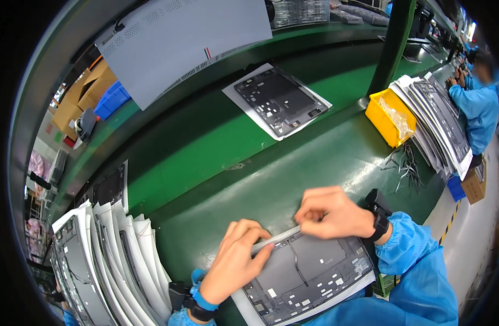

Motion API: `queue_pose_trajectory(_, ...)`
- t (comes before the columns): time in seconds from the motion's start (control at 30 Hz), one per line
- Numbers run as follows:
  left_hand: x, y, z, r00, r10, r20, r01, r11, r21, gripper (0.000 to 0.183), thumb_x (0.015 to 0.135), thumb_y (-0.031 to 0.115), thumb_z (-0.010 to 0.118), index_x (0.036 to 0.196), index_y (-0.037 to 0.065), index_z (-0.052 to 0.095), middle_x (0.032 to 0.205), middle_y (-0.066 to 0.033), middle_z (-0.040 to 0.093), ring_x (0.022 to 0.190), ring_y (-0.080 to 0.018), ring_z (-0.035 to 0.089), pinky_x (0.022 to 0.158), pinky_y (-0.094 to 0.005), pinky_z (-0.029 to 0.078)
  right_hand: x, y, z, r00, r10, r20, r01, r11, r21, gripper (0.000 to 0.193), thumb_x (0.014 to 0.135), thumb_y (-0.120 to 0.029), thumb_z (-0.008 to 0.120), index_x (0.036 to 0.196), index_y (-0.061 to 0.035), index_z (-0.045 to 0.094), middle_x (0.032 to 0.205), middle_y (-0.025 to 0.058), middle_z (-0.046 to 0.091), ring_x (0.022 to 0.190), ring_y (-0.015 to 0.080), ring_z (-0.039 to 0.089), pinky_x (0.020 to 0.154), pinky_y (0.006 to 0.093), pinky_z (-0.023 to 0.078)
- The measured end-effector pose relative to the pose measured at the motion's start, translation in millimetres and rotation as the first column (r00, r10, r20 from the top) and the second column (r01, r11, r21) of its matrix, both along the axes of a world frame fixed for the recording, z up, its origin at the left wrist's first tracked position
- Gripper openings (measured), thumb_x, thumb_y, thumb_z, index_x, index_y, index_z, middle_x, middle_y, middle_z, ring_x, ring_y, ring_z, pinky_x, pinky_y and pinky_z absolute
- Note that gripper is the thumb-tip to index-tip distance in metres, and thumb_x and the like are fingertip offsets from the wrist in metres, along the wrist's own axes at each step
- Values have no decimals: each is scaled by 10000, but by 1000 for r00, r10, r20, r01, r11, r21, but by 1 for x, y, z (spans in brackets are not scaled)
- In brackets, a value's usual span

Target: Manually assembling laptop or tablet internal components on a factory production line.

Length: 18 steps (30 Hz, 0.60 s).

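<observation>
A dark, flat electronics panel (314, 271), like a tablet housing, lies on a white sheet (243, 305) at the bench's near edge. White patches dot it, and a thin black cable (297, 261) runs across its middle. My left hand (236, 261) grips its far left corner, thumb on the surface and fingers over the far edge. At the far edge, my right hand (336, 214) is closed in a pinch; whatever sits between its fingertips is hidden. A pale strip (279, 237) shows along the edge between both hands.
Stacked panels with white sheets (114, 261) stand at left; another stack (437, 119) stands at right beside a yellow bin (390, 117) of clear plastic. Loose black strips (406, 167) lie below the bin. Another panel (282, 100) rests on the green belt. A co-worker (477, 108) is far right.
</observation>
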<state>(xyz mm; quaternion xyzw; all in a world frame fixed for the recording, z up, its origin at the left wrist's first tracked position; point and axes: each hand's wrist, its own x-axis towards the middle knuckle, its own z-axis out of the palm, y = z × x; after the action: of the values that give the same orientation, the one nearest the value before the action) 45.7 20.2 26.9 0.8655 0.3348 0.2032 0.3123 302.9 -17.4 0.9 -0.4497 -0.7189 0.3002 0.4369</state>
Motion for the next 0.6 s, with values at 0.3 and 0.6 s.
queue_pose_trajectory(0.3,2,-9,7,963,-3,-268,-28,993,-111,223,846,135,793,802,23,606,730,-127,592,790,-352,579,750,-445,446,28,15,-5,921,-374,-108,371,927,-44,44,790,6,702,822,36,712,739,52,647,607,62,564,536,238,437)
queue_pose_trajectory(0.6,-33,155,-9,930,367,-16,-362,924,123,185,881,28,727,812,-24,564,703,-96,565,670,-174,505,651,-329,447,35,17,-4,903,-398,-160,403,915,-1,87,789,-66,736,770,10,699,681,78,639,557,135,590,518,297,462)
